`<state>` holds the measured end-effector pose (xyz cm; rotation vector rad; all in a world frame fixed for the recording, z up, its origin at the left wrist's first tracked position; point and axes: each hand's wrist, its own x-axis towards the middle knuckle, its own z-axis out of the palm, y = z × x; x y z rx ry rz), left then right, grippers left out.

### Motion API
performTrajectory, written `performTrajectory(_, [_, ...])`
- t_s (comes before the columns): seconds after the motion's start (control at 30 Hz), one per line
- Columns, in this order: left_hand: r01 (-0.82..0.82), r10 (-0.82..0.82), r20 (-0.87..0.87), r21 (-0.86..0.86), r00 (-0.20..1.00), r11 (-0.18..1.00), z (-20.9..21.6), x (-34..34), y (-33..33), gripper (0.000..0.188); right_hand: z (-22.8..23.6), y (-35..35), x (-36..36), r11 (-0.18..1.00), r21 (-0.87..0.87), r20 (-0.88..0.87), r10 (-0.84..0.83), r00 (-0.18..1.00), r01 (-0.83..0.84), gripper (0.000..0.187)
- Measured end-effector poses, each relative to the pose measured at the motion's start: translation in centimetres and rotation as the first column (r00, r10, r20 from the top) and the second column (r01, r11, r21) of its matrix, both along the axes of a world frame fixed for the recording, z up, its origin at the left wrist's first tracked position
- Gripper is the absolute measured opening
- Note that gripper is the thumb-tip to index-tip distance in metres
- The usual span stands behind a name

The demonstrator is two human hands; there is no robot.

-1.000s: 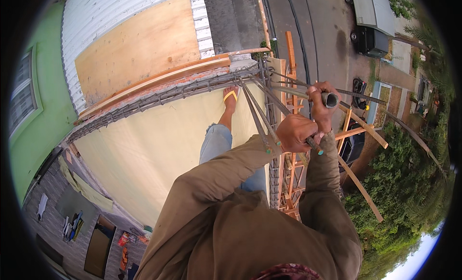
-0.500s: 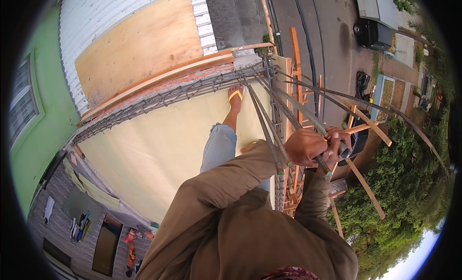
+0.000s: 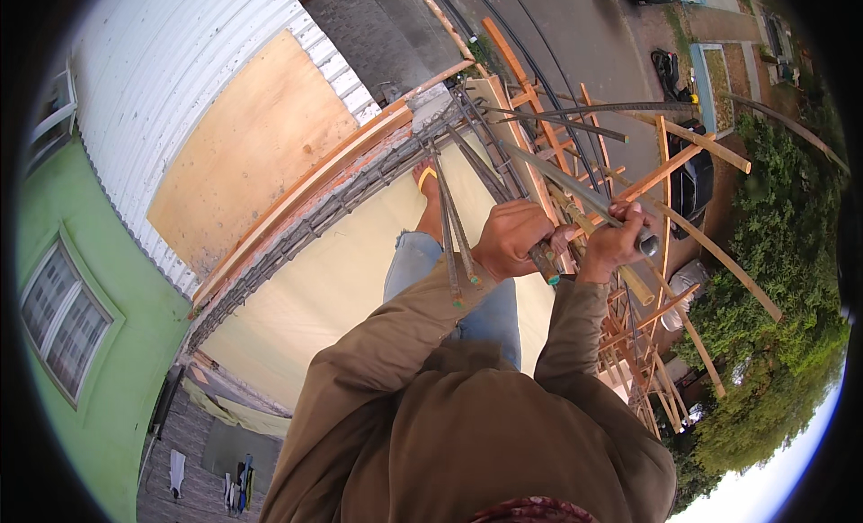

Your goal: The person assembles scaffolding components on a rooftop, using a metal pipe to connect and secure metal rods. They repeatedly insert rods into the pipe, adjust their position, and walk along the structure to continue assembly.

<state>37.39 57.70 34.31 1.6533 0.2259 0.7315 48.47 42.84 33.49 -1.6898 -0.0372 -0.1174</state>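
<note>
My left hand (image 3: 514, 239) is closed round steel rebar (image 3: 544, 260), whose green-tipped end sticks out past the fingers toward me. To its right, my right hand (image 3: 618, 242) grips a grey metal pipe (image 3: 571, 188) near its hollow end. The pipe slants up and left toward the column corner, where its far end is lost among the bars. Two thinner green-tipped rebars (image 3: 452, 219) rise just left of my left hand, in front of my sleeve. Another rebar (image 3: 575, 125) leans right from the same corner.
A reinforcement cage (image 3: 333, 222) runs along the pale yellow slab sheet (image 3: 324, 316). My sandalled foot (image 3: 426, 177) is beside it. Wooden scaffolding (image 3: 665, 181) stands off the right edge, above a street (image 3: 575, 37). Cables pass nearby. White roofing (image 3: 189, 64) and a green wall (image 3: 126, 280) lie left.
My hands, close together before, are now apart, the right farther out along the pipe's end and the left moved left with the rebar. The whole view has turned, showing more scaffolding.
</note>
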Motion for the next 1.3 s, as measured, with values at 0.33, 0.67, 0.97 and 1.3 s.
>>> performTrajectory(0.33, [0.020, -0.020, -0.090, -0.008, 0.996, 1.000, -0.3, -0.3, -0.3, 0.026, 1.3, -5.1, 2.7, 0.985, 0.076, 0.090, -0.161, 0.983, 0.154, 0.016])
performTrajectory(0.67, [-0.242, 0.221, -0.229, -0.068, 0.948, 0.968, -0.2, 0.3, -3.0, 0.028, 12.2, -12.7, -0.4, 0.996, 0.073, 0.001, 0.055, 0.998, -0.055, 0.017])
performTrajectory(0.97, [-0.110, 0.117, -0.329, 0.041, 0.937, 0.993, 1.5, -0.5, -3.0, 0.037, 20.4, -24.8, -13.0, 0.987, -0.077, -0.014, -0.143, 0.990, 0.141, 0.025])
performTrajectory(1.3, [-0.242, 0.326, -0.477, 0.230, 0.816, 0.943, 1.8, 0.2, -3.9, 0.052, 23.1, -39.6, -22.0, 0.934, -0.127, -0.001, -0.338, 0.941, 0.335, 0.025])
